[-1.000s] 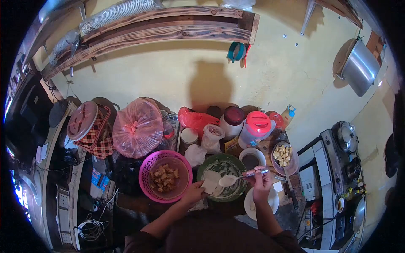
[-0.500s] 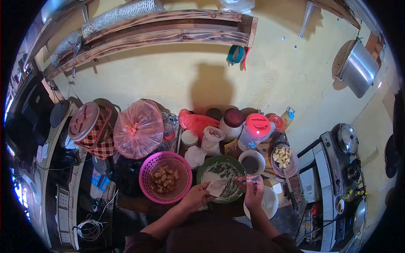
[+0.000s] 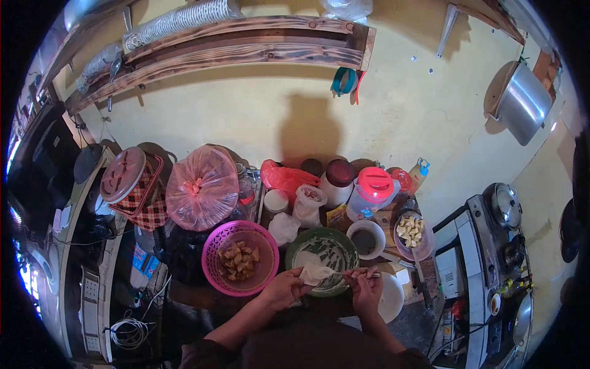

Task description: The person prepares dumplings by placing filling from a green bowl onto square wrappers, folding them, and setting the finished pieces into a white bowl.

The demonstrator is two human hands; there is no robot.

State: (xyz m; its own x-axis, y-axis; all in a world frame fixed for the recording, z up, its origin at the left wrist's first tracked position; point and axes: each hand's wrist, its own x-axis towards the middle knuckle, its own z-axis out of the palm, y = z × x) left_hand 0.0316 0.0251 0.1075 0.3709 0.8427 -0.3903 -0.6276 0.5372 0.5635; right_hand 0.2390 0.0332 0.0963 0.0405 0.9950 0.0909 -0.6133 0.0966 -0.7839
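A thin pale wrapper-like sheet (image 3: 316,272) is pinched at its left edge by my left hand (image 3: 284,291). My right hand (image 3: 365,289) grips a thin utensil (image 3: 344,272) whose tip touches the sheet's right side. Both hands hover at the near side of a green bowl (image 3: 322,234) smeared inside with white paste. Left of it stands a pink basket (image 3: 209,265) with brown chunks (image 3: 238,261) in it. A white bowl (image 3: 391,299) lies partly behind my right hand.
A cup of dark liquid (image 3: 365,240), a bowl of pale cubes (image 3: 410,230) and a knife (image 3: 424,289) are on the right. Behind stand a red-lidded pitcher (image 3: 373,189), jars and bags. A stove (image 3: 491,258) is at the far right.
The utensil has turned and its tip now meets the sheet. My right hand has shifted slightly left, with its fingers curled more. The sheet looks more bunched toward its right side.
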